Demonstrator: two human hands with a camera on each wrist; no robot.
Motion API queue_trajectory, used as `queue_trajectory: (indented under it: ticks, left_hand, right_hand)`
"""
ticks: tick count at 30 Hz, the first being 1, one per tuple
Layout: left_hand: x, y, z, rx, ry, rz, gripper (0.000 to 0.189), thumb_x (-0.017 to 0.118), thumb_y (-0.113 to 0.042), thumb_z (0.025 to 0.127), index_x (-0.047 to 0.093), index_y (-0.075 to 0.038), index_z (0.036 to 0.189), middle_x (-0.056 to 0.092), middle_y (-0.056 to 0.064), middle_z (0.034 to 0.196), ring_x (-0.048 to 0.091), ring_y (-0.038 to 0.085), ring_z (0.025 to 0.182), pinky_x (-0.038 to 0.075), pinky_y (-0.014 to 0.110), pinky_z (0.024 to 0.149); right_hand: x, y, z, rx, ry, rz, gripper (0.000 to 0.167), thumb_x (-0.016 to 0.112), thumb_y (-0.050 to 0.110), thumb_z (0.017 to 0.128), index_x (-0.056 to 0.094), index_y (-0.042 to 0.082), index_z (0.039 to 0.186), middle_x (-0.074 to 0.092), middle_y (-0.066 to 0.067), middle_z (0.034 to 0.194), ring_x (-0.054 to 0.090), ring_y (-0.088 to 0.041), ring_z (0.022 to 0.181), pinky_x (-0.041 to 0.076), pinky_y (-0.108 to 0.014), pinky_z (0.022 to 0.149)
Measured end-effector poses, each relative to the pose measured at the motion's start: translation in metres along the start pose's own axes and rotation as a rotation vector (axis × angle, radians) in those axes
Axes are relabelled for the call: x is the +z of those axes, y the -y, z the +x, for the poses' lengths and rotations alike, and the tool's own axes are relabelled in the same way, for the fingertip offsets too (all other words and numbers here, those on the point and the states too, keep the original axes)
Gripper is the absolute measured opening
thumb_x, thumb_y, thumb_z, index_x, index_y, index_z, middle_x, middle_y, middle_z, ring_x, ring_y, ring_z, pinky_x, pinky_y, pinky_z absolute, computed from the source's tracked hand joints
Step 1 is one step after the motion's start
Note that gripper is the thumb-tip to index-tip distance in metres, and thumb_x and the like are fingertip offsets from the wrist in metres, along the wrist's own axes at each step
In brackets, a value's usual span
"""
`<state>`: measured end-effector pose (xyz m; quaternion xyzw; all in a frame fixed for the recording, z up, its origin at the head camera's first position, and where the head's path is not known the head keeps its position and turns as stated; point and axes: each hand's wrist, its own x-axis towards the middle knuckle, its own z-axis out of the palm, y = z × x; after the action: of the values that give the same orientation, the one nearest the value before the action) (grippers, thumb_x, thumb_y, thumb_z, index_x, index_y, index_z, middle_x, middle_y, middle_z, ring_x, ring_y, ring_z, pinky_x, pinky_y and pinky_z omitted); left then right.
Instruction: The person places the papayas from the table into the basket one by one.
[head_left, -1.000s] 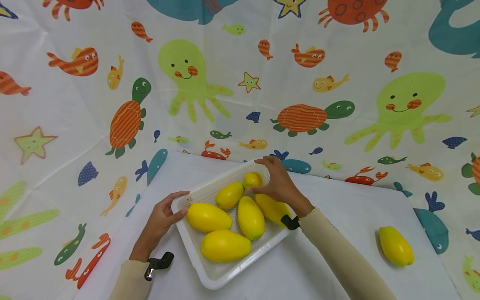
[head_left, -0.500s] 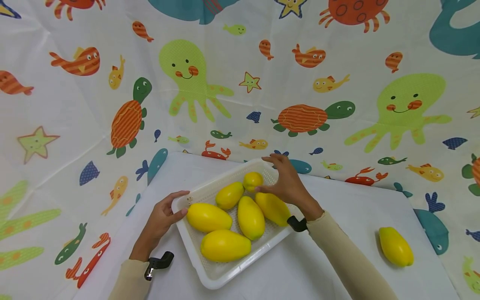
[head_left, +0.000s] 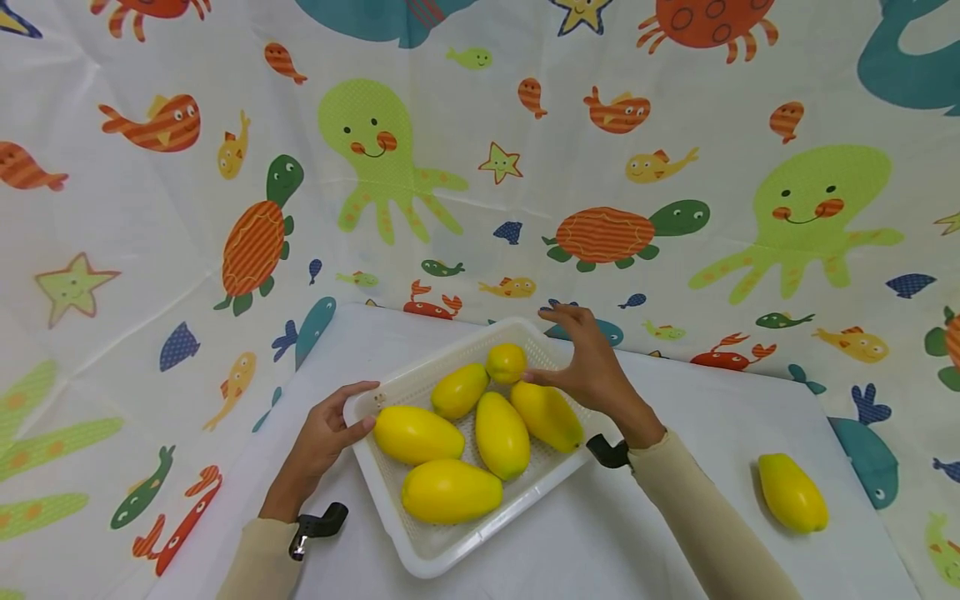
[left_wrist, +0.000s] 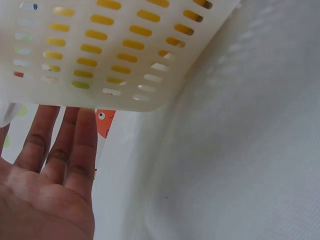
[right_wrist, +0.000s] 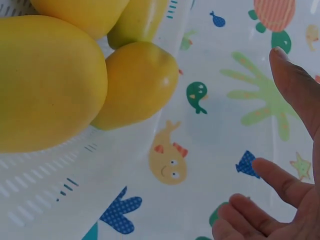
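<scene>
A white plastic basket (head_left: 420,569) with slotted walls sits tilted across the table in the head view. Several yellow papayas (head_left: 452,492) lie in it; the one in the far corner (head_left: 507,363) stands end-up. My left hand (head_left: 322,437) holds the basket's left corner, thumb at the rim and fingers along the outer wall. In the left wrist view those fingers (left_wrist: 60,150) extend below the perforated wall. My right hand (head_left: 596,367) hovers over the basket's right end, thumb and fingers spread apart with nothing between them. The right wrist view shows this hand beside the papayas (right_wrist: 137,85).
A lone papaya (head_left: 792,492) lies on the white tablecloth (head_left: 675,517) at the right. Behind the table hangs a white curtain (head_left: 465,225) printed with sea animals, which also runs along the left side. A black wrist mount (head_left: 322,522) sits on the left sleeve.
My right hand has drawn back rightward from the far-corner papaya, uncovering more of the papaya at the basket's right side. The left hand and basket have stayed in place.
</scene>
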<state>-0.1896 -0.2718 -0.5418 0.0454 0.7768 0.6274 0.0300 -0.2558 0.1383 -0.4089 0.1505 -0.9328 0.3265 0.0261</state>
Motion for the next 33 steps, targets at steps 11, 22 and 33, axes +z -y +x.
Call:
queue_trajectory:
  ticks: [11,22,33]
  left_hand:
    - [0.000,-0.001,0.000,0.003,-0.001,0.001,0.052,0.071,-0.027,0.102,0.057,-0.028,0.152,0.048,0.001,0.164,0.069,0.012,0.119,0.065,0.034,0.089]
    - [0.000,0.000,-0.001,-0.009,-0.014,0.027,0.052,0.072,-0.029,0.102,0.057,-0.030,0.152,0.046,-0.002,0.166,0.064,0.010,0.124,0.065,0.032,0.092]
    - [-0.001,0.002,0.000,-0.001,-0.013,0.015,0.052,0.072,-0.027,0.102,0.057,-0.028,0.151,0.048,0.000,0.164,0.067,0.010,0.122,0.065,0.034,0.090]
  right_hand:
    - [-0.016,-0.009,-0.016,-0.029,-0.088,-0.014,0.096,0.097,0.039,0.077,0.049,0.022,0.159,0.035,-0.015,0.170,0.039,-0.045,0.152,0.041,-0.074,0.117]
    - [-0.033,-0.021,-0.038,0.025,-0.174,-0.051,0.096,0.097,0.038,0.077,0.049,0.022,0.158,0.037,-0.014,0.171,0.038,-0.047,0.154,0.042,-0.077,0.113]
    - [-0.048,-0.031,-0.064,0.075,-0.255,-0.067,0.099,0.098,0.036,0.076,0.047,0.023,0.161,0.040,-0.014,0.169,0.038,-0.050,0.152,0.042,-0.081,0.109]
